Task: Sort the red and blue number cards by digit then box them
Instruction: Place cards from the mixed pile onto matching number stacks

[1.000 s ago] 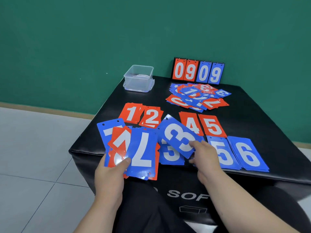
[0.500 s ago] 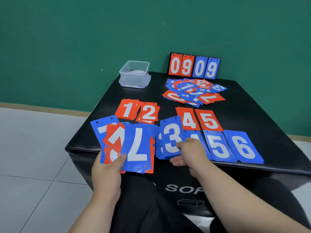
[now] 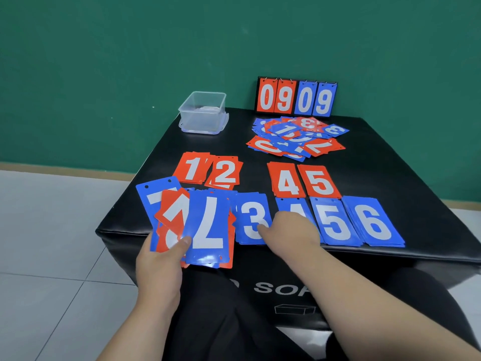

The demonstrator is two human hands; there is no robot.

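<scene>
My left hand (image 3: 160,259) grips a fanned bunch of red and blue cards (image 3: 205,225), an upside-down blue 7 on top. My right hand (image 3: 289,233) rests flat on the blue 3 pile (image 3: 250,217) at the front edge, fingers on the card, holding nothing. It hides most of the blue 4 pile (image 3: 294,207). Blue 5 (image 3: 335,222) and blue 6 (image 3: 372,222) piles lie to the right. Behind them sit red 1 (image 3: 194,169), red 2 (image 3: 225,171), red 4 (image 3: 285,182) and red 5 (image 3: 318,182) piles. An unsorted heap (image 3: 296,138) lies at the back.
A clear plastic box (image 3: 203,112) stands at the back left of the black padded table (image 3: 390,157). A flip scoreboard (image 3: 296,97) reading 0909 stands at the back against the green wall. My dark-clothed legs are below the table's front edge.
My right hand has laid the blue 3 card down flat on the blue 3 pile and let go of it, now pressing on top. The left hand's bunch stayed put.
</scene>
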